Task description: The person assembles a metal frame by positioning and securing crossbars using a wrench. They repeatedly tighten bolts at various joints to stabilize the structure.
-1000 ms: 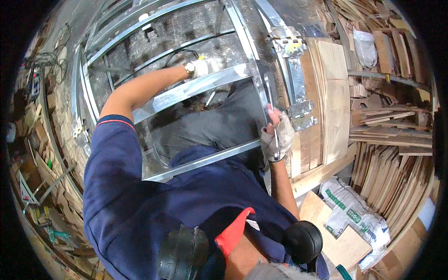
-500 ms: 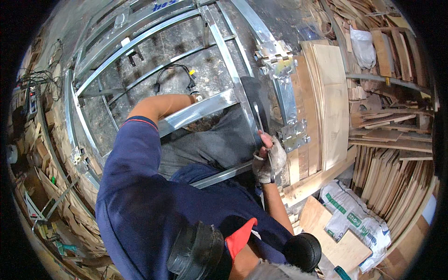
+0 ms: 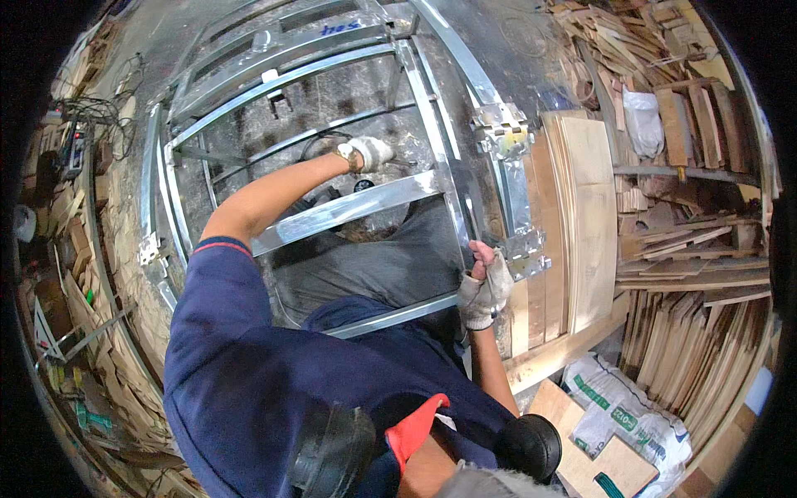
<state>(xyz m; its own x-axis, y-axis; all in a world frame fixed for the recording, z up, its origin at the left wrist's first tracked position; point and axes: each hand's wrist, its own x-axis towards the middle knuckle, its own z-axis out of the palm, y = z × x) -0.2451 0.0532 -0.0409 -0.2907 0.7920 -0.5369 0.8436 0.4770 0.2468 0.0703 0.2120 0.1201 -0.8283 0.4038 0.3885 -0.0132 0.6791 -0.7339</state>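
Note:
My left hand point(image 3: 373, 153), in a pale work glove and with a wristwatch, reaches over a crossbar of the metal frame point(image 3: 357, 207). Its fingers are closed at the floor, by a small dark slender thing point(image 3: 403, 164) whose kind I cannot tell. A black object point(image 3: 363, 186) lies near that wrist, partly behind the crossbar. In a fingerless-looking glove, my right hand point(image 3: 485, 286) is closed around a thin metal tool point(image 3: 470, 217), beside the frame's right rail. Much of the tool is hidden by the hand. Right of it is a metal hinge plate point(image 3: 528, 254).
Another hinge plate point(image 3: 503, 130) sits farther up the rail. Wooden boards point(image 3: 588, 216) stand to the right, with stacked wood scraps point(image 3: 689, 249) beyond. A white printed sack point(image 3: 627, 415) lies at lower right. Cables point(image 3: 95, 116) tangle at upper left.
My left hand has come up from behind the crossbar and moved farther out over the floor. My right hand keeps hold of the thin metal tool. The view has shifted slightly.

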